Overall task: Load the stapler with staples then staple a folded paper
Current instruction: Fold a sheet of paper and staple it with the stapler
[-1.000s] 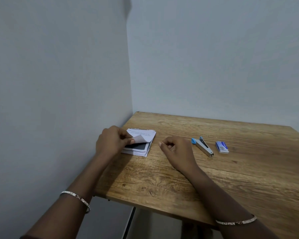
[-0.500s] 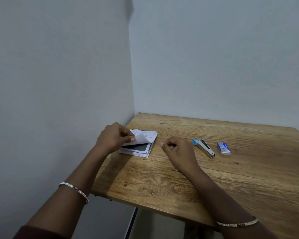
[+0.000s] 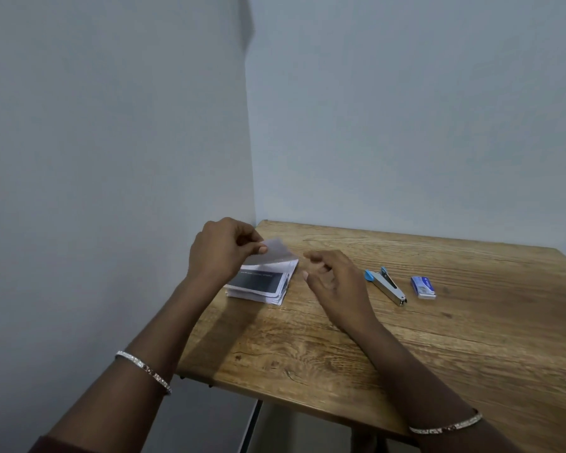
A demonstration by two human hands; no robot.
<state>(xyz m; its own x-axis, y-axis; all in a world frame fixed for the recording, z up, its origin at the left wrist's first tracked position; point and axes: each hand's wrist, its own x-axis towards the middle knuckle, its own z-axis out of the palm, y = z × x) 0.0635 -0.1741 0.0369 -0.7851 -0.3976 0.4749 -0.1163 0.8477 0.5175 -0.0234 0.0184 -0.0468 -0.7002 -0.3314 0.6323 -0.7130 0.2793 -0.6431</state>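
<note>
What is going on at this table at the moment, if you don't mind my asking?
A person at the wooden table is picking a paper. The left hand pinches the top sheet and holds it raised off the stack of folded papers. The right hand hovers beside the stack, loosely curled and holding nothing. The stapler and the staple box lie untouched to the right, so loading has not begun.

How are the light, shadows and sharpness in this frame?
Head view: dim, even light, no glare on the table. Head view: a soft shadow lies on the wood beside the forearm of the left hand. Head view: the sheet that hand pinches looks slightly blurred; the stapler and staple box are sharper, print unreadable.
</note>
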